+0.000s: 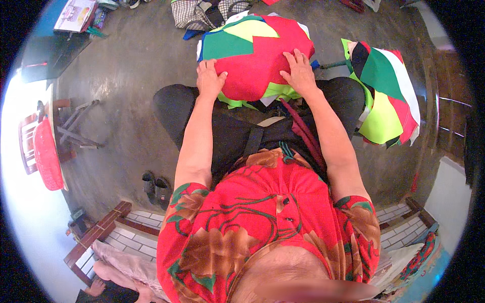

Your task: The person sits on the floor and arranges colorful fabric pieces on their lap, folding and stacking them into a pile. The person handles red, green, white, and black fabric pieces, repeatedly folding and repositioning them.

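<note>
A thick stack of cut fabric pieces in red, green, yellow and white lies in front of me, at my knees. A large red piece is on top, with a green piece and a yellow piece toward its far left. My left hand rests on the stack's near left edge, thumb apart from the fingers. Farther right, my right hand lies on the red cloth with its fingers spread. Neither hand grips anything that I can see. What supports the stack is hidden beneath it.
Another pile of coloured fabric stands to the right of my knee. Checked cloth lies beyond the stack. Dark shoes are on the floor at left, near a folding metal stand. Another person's hand shows at lower left.
</note>
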Tool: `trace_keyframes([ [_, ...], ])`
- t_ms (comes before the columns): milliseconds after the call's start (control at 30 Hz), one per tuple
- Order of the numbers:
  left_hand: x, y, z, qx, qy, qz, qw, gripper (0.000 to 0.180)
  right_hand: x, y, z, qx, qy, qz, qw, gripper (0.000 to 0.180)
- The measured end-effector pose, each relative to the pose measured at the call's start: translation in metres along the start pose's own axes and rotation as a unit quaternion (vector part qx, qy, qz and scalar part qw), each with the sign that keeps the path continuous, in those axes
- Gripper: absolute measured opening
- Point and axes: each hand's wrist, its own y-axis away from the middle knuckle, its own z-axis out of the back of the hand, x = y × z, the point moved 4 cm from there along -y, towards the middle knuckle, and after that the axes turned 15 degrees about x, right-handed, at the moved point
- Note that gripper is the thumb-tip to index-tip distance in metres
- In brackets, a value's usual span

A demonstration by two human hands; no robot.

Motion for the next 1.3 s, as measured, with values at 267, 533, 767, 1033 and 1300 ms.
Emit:
trace_keyframes([
  [267, 0.022, -0.018, -0.015, 0.026, 0.206, 0.047, 0.977, 0.083, 0.004, -0.003, -0.007, -0.004, 0.015, -0.007, 1.0, 0.083],
  [533, -0.006, -0.012, -0.006, -0.12, -0.087, -0.031, 0.988, 0.078, -0.002, -0.004, -0.016, 0.029, 0.01, -0.001, 1.0, 0.086],
  [767, -0.064, 0.018, -0.018, -0.049, -0.16, -0.194, 0.967, 0.073, 0.005, 0.001, -0.007, 0.068, -0.051, -0.026, 0.996, 0.086],
  [1033, -0.066, 0.016, -0.041, 0.068, -0.219, -0.149, 0.962, 0.074, 0.006, 0.005, 0.001, 0.064, -0.053, -0.03, 0.996, 0.087],
  [1300, -0.067, 0.012, -0.043, 0.1, -0.209, -0.129, 0.964, 0.075, 0.005, 0.014, 0.01, 0.03, -0.038, -0.016, 0.999, 0.079],
])
